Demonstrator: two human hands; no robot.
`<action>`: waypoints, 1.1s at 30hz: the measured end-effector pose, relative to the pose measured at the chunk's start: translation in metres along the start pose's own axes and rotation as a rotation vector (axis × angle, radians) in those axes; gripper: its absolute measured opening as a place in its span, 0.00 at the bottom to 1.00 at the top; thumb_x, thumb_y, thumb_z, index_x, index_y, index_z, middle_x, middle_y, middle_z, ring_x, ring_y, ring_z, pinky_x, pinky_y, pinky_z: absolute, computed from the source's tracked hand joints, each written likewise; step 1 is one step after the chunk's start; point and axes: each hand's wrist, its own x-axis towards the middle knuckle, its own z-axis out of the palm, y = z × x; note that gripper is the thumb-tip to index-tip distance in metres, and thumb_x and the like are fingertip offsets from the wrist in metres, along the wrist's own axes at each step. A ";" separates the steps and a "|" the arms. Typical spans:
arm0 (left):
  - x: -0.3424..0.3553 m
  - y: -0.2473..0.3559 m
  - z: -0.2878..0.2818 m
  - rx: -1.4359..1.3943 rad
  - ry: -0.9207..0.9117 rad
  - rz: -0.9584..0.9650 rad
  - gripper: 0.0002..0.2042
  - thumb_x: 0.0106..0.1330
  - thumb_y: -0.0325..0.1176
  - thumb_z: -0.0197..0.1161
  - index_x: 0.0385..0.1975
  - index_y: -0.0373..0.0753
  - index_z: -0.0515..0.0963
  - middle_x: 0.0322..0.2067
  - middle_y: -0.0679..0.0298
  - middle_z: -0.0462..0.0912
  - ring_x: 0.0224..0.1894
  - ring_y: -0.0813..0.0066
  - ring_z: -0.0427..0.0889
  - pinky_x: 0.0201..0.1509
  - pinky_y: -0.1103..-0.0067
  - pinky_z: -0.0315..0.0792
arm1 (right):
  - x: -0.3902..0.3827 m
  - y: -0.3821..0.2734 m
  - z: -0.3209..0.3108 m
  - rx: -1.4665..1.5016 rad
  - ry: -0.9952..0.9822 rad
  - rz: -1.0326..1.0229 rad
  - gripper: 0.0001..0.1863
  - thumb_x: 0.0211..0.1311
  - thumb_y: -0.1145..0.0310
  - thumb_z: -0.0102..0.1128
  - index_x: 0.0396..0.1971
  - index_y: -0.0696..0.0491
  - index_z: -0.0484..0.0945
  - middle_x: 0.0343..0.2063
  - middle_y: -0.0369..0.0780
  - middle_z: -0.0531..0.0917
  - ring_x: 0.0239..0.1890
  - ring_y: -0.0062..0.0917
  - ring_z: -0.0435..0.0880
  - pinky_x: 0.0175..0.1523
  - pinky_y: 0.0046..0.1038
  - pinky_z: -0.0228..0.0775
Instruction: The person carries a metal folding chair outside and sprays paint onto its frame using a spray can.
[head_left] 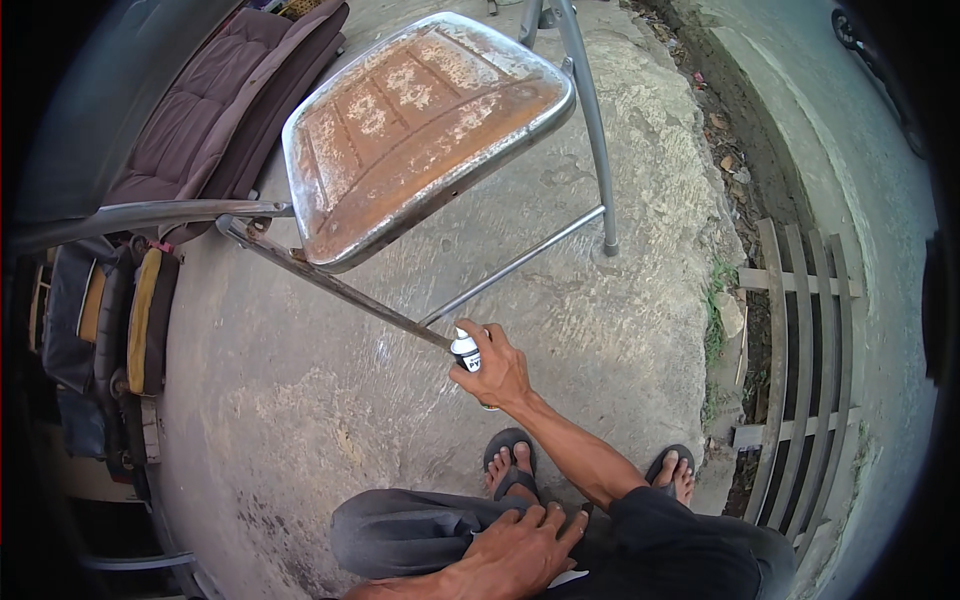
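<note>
A spray can (463, 350) with a white top stands upright in my right hand (499, 371). My index finger is at the nozzle, and the fingers wrap the can's body. Just beyond the can is the lower end of a leg of a metal folding chair (425, 140). Rust and worn whitish patches cover its seat, while the seat rim and the crossbar (515, 265) are silver. My left hand (522, 550) lies on my lap with fingers spread, holding nothing.
Brown padded cushions (220, 100) lean at the upper left, above a stack of dark and yellow pads (146, 320). A slatted wooden grate (800, 370) spans the gutter at right, beside the road. My sandalled feet rest on rough concrete (300, 400).
</note>
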 end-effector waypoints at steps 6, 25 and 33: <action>-0.002 -0.002 0.003 0.043 0.046 0.028 0.28 0.69 0.43 0.64 0.64 0.33 0.74 0.53 0.46 0.81 0.57 0.48 0.79 0.64 0.59 0.71 | -0.008 -0.019 0.041 0.002 -0.134 0.002 0.39 0.51 0.56 0.70 0.67 0.41 0.73 0.47 0.54 0.78 0.38 0.50 0.87 0.42 0.47 0.81; -0.022 0.002 0.007 -0.028 0.325 0.035 0.24 0.65 0.42 0.65 0.55 0.30 0.78 0.45 0.51 0.83 0.48 0.58 0.81 0.50 0.67 0.76 | -0.037 0.038 0.028 -0.232 -0.155 -0.004 0.38 0.48 0.58 0.72 0.65 0.40 0.73 0.45 0.49 0.79 0.42 0.50 0.85 0.46 0.48 0.80; -0.026 0.010 0.022 0.004 0.295 0.072 0.25 0.66 0.43 0.63 0.56 0.30 0.78 0.46 0.48 0.83 0.49 0.56 0.81 0.50 0.65 0.76 | -0.003 -0.041 0.025 -0.111 0.061 -0.333 0.38 0.48 0.65 0.75 0.64 0.45 0.73 0.47 0.50 0.78 0.38 0.45 0.87 0.36 0.42 0.83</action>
